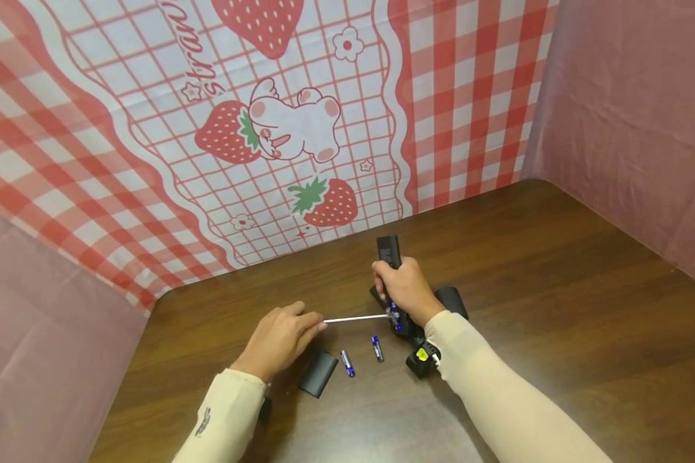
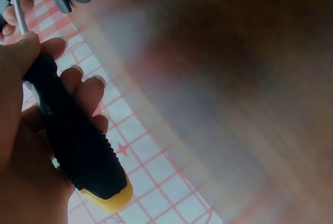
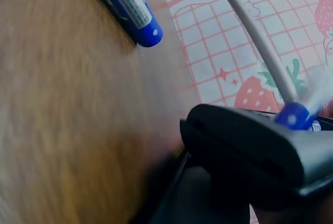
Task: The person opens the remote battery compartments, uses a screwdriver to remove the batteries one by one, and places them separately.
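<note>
My left hand [image 1: 280, 337] holds a screwdriver [image 2: 78, 130] by its black and yellow handle. Its thin metal shaft [image 1: 356, 319] runs right to a blue-and-silver battery [image 1: 394, 316] in a black handheld device [image 1: 389, 249]. My right hand [image 1: 408, 286] grips that device around its middle. In the right wrist view the shaft's tip meets the battery's blue end [image 3: 294, 116] at the device's edge. Two loose batteries, one [image 1: 347, 363] nearer the left hand and another [image 1: 378, 348] nearer the right, lie on the table between the hands.
A smooth black curved piece [image 1: 318, 373] lies on the wooden table [image 1: 556, 308] below the left hand. Behind the right hand is a black rounded object [image 1: 452, 301]. A black camera-like block [image 1: 419, 363] sits by the right wrist. A strawberry-patterned cloth [image 1: 324, 128] hangs behind.
</note>
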`<state>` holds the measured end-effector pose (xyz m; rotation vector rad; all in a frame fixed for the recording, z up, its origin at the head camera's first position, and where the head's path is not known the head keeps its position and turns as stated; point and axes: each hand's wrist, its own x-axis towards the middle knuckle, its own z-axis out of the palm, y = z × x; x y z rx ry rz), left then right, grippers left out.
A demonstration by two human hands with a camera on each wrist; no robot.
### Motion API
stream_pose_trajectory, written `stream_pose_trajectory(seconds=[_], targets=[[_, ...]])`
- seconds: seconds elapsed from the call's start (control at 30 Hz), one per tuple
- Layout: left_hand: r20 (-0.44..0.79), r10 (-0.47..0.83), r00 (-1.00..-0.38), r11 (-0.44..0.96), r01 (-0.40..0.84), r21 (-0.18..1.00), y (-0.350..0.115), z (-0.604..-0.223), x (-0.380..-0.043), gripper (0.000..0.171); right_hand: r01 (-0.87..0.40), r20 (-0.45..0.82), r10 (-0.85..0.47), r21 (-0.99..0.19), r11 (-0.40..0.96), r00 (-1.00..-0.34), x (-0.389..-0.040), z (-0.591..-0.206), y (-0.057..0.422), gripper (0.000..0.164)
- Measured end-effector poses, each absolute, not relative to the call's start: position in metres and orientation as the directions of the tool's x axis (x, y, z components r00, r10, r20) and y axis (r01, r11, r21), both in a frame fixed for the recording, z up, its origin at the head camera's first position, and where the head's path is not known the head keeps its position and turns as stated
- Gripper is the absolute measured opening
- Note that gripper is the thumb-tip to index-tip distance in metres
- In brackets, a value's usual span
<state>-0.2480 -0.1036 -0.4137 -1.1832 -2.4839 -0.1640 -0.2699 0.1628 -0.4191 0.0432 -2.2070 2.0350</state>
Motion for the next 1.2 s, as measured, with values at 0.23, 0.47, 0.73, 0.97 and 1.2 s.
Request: stream_pose_trajectory(seconds=[0.23,0.47,0.73,0.97,1.2], targets=[[0.377,0.728,-0.572,0.633,0.773,-0.049,-0.106,-0.414,-0.254,0.010,-0.156,0.172,0.077,-0.972,0.173,-0.982,-0.271,-0.417,0.159,0.036],[0.376,0.726,-0.576,0.633,0.774,-0.036,-0.108,-0.415,-0.253,0.011,-0.168,0.183,0.072,-0.971,0.171,-0.981,-0.271,-0.417,0.156,0.033],[0.390,0.729,-0.563,0.623,0.781,-0.038,-0.108,-0.412,-0.250,0.012,-0.155,0.166,0.086,-0.981,0.118,-0.982,-0.270,-0.416,0.158,0.033],[0.401,0.724,-0.561,0.623,0.781,-0.034,-0.107,-0.412,-0.248,0.012,-0.145,0.152,0.086,-0.986,0.081,-0.985,-0.268,-0.418,0.160,0.035],[0.414,0.722,-0.554,0.620,0.784,-0.034,-0.109,-0.412,-0.244,0.011,-0.147,0.152,0.090,-0.987,0.064,-0.984,-0.266,-0.418,0.160,0.032]])
